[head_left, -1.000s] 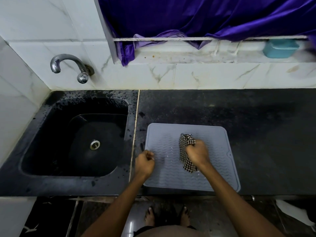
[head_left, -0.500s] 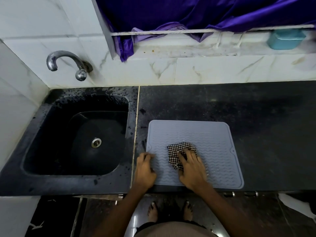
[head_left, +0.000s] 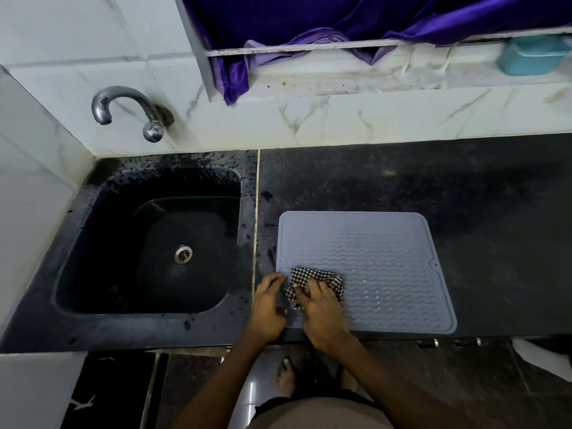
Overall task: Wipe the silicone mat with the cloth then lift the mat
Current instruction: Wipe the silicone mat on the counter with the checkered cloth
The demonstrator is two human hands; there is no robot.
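A grey-blue silicone mat [head_left: 380, 261] with wavy ridges lies flat on the black counter [head_left: 464, 193], just right of the sink. A black-and-white checked cloth [head_left: 312, 275] rests on the mat's near left part. My right hand [head_left: 322, 311] lies palm-down on the cloth, fingers spread, pressing it onto the mat. My left hand [head_left: 267, 305] rests fingers-down on the mat's near left corner and the counter beside it, touching the cloth's left edge.
A black sink [head_left: 161, 243] with a steel drain sits to the left under a chrome tap [head_left: 130, 109]. White tiled wall runs behind. A purple curtain [head_left: 340, 17] and a teal box [head_left: 532, 55] are on the ledge. The counter's front edge is right under my wrists.
My right hand went from a fist around the bunched cloth to a flat palm on it, and slid it left toward the mat's near left corner. My left hand opened flat onto the mat's edge.
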